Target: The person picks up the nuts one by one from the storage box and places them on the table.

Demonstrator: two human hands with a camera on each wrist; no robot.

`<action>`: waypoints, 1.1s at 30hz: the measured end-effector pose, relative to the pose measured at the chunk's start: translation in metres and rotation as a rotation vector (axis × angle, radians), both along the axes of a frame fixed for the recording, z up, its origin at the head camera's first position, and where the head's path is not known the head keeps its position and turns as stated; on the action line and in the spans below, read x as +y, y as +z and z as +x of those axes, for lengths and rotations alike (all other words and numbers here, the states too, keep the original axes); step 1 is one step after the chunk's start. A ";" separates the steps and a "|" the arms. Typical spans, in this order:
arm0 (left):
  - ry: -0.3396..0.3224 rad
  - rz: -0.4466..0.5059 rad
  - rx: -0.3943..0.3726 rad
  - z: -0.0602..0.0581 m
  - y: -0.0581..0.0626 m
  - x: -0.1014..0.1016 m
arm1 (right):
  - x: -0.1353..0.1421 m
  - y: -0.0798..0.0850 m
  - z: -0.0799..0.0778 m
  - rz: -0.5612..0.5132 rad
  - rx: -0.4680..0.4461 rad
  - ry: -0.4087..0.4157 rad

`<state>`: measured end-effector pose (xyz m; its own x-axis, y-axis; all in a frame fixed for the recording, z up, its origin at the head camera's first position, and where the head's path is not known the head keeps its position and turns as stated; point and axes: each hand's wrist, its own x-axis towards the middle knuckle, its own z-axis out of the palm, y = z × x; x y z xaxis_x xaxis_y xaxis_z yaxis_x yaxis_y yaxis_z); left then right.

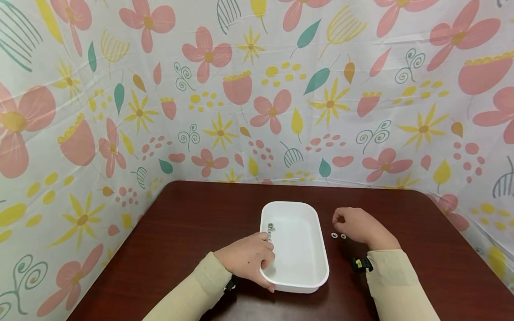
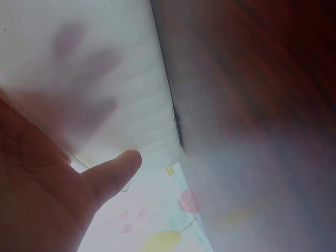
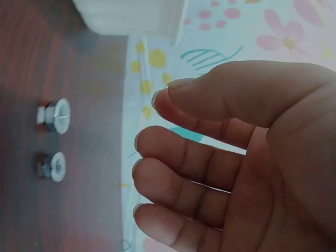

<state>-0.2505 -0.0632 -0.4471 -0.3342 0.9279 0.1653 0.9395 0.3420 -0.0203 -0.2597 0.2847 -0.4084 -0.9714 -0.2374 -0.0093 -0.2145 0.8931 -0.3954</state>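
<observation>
A white rectangular plastic tub [image 1: 299, 249] stands on the dark table. My left hand [image 1: 249, 258] grips its near left side, fingers over the rim and thumb [image 2: 118, 168] along the outer wall. Small greyish marks or pieces [image 1: 271, 228] show along the tub's inner left side, too small to make out. Right of the tub, my right hand [image 1: 357, 225] hovers with loosely curled fingers and no visible thing between them. Below it lie two small round silvery pieces, one [image 3: 59, 116] slightly larger-looking than the other [image 3: 54, 167]; from above they look like pale rings with dark centres.
The reddish-brown table [image 1: 201, 223] has rounded far corners. A white cloth [image 1: 249, 133] with printed flowers hangs behind it and along the left and right sides. Dark wrist straps [image 1: 362, 264] sit at the sleeve cuffs.
</observation>
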 end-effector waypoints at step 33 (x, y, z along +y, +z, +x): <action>-0.005 -0.012 -0.013 0.001 0.003 0.001 | -0.055 0.043 0.026 0.002 0.088 0.112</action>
